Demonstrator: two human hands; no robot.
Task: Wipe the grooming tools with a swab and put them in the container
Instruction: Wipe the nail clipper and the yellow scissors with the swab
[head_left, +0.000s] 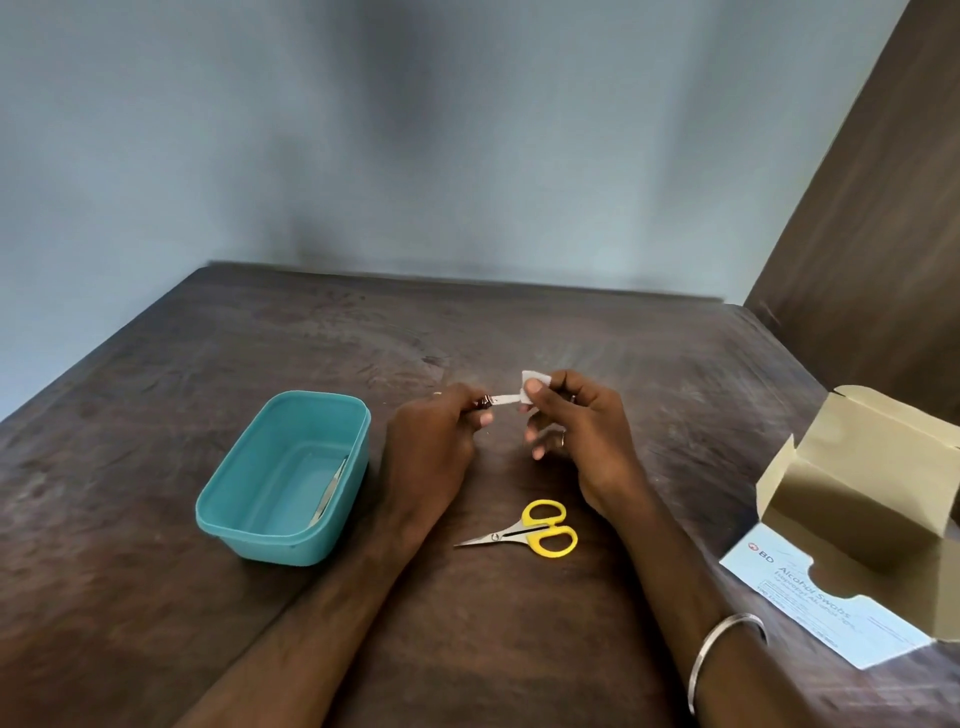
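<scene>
Spreading across most of the view, the dark wooden table carries everything, from the open swab box at its right edge to the teal container near its left side. Inside the container, a slim metal tool leans along the right wall. Above the table's middle, the left hand grips the nail clipper by its left end, fingers curled round it. The clipper's long axis runs level, left to right, its free end pointing at the right hand, which pinches the white swab over that tip. Yellow-handled scissors lie toward the near edge, blades pointing left.
</scene>
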